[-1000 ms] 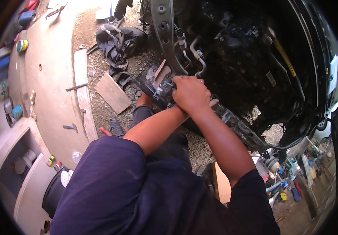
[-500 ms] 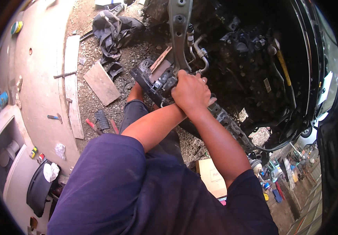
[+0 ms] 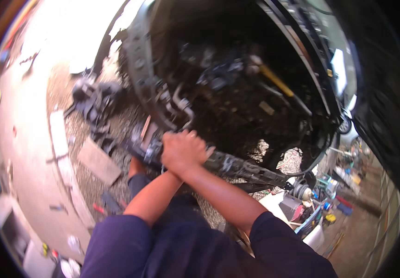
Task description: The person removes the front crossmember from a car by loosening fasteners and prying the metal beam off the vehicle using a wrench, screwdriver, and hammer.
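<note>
My forearms cross at the wrists over the front frame of a car body (image 3: 251, 170). Uppermost is my right hand (image 3: 183, 150), its back up and its fingers curled closed at the frame's left end. What it grips lies hidden beneath it. My left hand (image 3: 210, 151) is under the right one; only what appear to be its fingertips stick out to the right, so its hold cannot be seen. Just beyond the hands are a bent metal pipe (image 3: 181, 102) and an upright grey metal beam (image 3: 139, 60). A wooden strip (image 3: 145, 127) leans beside them.
A yellow-handled hammer (image 3: 276, 81) lies in the dark engine bay. To the left are a flat board (image 3: 99, 161), a crumpled dark cloth (image 3: 93, 99) and a long plank (image 3: 58, 134) on gravel. Several tools and parts clutter the right, near a cordless-looking yellow item (image 3: 330, 217).
My view has swung, so the hands and car frame appear lower and farther left, with blur. The hands remain stacked at the same spot on the frame. More clutter shows at right.
</note>
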A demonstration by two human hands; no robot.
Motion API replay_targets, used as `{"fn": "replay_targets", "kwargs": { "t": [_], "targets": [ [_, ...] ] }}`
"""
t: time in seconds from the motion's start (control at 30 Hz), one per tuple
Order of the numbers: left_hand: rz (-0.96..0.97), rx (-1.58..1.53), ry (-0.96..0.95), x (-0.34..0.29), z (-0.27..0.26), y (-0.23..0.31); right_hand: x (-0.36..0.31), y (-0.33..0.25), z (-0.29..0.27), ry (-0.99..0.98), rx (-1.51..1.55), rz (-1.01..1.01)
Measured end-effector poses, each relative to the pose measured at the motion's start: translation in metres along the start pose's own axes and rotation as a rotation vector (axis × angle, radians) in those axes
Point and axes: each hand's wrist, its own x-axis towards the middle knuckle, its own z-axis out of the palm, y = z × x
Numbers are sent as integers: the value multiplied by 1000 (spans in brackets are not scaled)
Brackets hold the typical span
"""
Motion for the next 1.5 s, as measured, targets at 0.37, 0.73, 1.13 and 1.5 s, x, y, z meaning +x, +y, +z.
{"fn": "replay_targets", "kwargs": {
  "t": [0.37, 0.73, 1.13, 1.5],
  "targets": [
    [38, 62, 79, 10, -6, 33, -2, 28, 39, 237, 230, -186],
    [-125, 356, -55, 9, -51, 54, -26, 82, -1, 236, 588, 15],
    [37, 233, -134, 11, -34, 51, -242, 218, 92, -152, 1110, 506],
    [-6, 442, -282, 18, -2, 63, -452, 143, 315, -512, 1030, 1016]
  ]
}}
